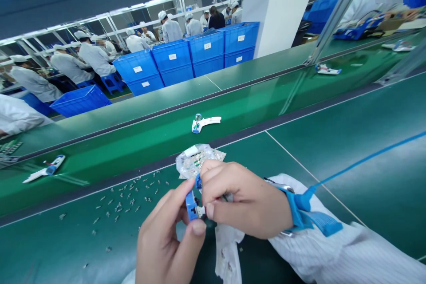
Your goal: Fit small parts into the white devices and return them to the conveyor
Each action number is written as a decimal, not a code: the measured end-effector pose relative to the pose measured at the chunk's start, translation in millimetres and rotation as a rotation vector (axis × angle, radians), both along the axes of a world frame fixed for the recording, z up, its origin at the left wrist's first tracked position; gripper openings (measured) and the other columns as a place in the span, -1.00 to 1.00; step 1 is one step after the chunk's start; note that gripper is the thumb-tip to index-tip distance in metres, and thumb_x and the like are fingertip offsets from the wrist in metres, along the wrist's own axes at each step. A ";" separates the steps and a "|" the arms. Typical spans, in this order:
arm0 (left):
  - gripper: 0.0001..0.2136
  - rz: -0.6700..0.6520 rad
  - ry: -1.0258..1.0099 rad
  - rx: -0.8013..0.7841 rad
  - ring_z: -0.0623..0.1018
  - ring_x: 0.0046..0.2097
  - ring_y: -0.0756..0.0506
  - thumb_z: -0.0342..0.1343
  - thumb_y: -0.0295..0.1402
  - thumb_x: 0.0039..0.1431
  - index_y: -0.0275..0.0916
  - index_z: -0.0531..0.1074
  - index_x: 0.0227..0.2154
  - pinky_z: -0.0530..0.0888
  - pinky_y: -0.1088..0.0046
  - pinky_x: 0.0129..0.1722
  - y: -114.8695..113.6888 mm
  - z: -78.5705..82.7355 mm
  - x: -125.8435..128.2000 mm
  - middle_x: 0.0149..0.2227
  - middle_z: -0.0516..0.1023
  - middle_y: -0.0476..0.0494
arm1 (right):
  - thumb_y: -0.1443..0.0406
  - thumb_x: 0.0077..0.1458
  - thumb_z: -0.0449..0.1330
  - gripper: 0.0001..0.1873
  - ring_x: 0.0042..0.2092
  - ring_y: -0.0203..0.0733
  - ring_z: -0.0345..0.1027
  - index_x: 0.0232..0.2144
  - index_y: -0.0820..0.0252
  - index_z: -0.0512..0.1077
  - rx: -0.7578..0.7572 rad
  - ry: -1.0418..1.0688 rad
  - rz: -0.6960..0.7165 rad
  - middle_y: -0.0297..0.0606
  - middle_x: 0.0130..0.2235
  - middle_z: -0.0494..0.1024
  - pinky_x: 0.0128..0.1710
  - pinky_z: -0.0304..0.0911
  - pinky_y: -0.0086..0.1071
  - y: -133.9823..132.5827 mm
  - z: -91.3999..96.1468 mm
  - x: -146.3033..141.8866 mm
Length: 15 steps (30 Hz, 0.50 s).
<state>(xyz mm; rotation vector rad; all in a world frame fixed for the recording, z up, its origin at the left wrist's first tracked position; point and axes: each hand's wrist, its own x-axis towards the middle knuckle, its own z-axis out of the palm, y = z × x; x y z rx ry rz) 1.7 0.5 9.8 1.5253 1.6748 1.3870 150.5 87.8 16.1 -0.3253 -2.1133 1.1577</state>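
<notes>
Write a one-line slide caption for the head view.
Left hand holds a blue part, right hand close against it, over a green bench strewn with small pieces.

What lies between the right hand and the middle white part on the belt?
In the head view, a plastic bag and a dark strip lie between the right hand and the white part.
</notes>
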 end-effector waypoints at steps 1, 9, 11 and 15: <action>-0.70 -0.014 0.047 0.024 0.44 -0.54 -0.06 0.22 -0.13 0.03 -0.03 0.57 -0.15 0.39 0.47 -0.54 0.0 0.5 -0.7 -0.44 0.56 -0.10 | 0.37 0.06 0.00 -0.71 -0.50 -0.35 0.08 -0.68 0.18 0.22 -0.021 -0.001 0.007 -0.42 -0.65 0.21 -0.26 0.12 -0.34 0.7 0.2 0.3; -0.66 -0.118 0.227 0.111 0.49 -0.48 -0.08 0.16 -0.25 0.10 0.03 0.48 -0.03 0.38 0.51 -0.51 0.1 -0.5 -6.7 -0.45 0.55 -0.08 | 0.42 -0.01 0.00 -0.75 -0.51 -0.36 0.07 -0.69 0.19 0.23 -0.089 0.009 0.028 -0.43 -0.65 0.20 -0.27 0.10 -0.36 -0.5 -1.2 0.0; -0.64 -0.092 0.215 0.065 0.50 -0.48 -0.09 0.16 -0.21 0.09 0.01 0.47 -0.01 0.37 0.48 -0.52 -1.4 -1.6 -0.9 -0.40 0.56 -0.10 | 0.42 -0.03 -0.01 -0.76 -0.50 -0.35 0.07 -0.70 0.19 0.21 -0.079 0.003 0.009 -0.43 -0.66 0.18 -0.27 0.10 -0.35 -2.5 -0.8 0.0; -0.57 0.062 0.129 -0.067 0.58 -0.30 -0.20 0.14 -0.09 0.07 -0.05 0.42 0.01 0.39 0.39 -0.39 -6.4 -6.2 18.3 -0.11 0.55 -0.22 | 0.45 -0.08 -0.02 -0.75 -0.47 -0.32 0.11 -0.72 0.18 0.13 -0.062 -0.013 -0.019 -0.40 -0.66 0.22 -0.29 0.10 -0.35 -5.9 0.1 0.3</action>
